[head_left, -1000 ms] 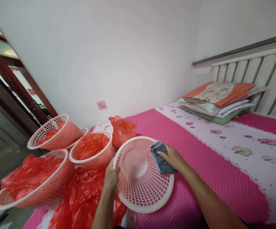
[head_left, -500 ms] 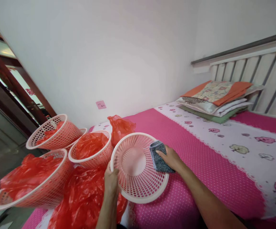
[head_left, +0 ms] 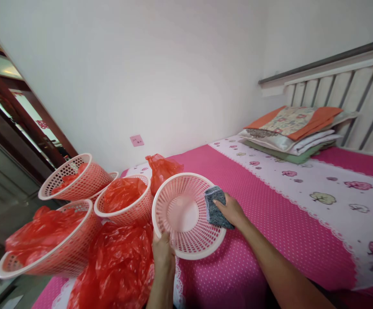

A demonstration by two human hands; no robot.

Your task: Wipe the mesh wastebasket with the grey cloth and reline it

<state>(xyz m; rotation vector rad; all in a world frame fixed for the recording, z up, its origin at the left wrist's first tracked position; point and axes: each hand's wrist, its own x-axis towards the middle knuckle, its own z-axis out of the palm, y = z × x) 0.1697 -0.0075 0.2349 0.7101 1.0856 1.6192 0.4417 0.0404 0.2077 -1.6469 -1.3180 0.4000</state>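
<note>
Your left forearm rises from the bottom edge, and your left hand (head_left: 163, 249) grips the lower-left rim of the perforated plastic basket (head_left: 183, 213), thumb over the edge. Your right arm slants up and leftward from the lower right; your right hand (head_left: 231, 210) clasps a gray cloth (head_left: 217, 208) against the basket's right rim, thumb on top.

Compared with a second ago, your left hand has slid from the rim's left side down to its lower left. The basket sits higher in the frame, while your right hand keeps the cloth at the right rim.

The basket is just below the frame's center, tilted with its mouth toward you. It is pale pink, with a smooth rim, rows of openings around the wall and a solid round base. Behind it spreads the dotted pink bedspread (head_left: 289, 219).
</note>
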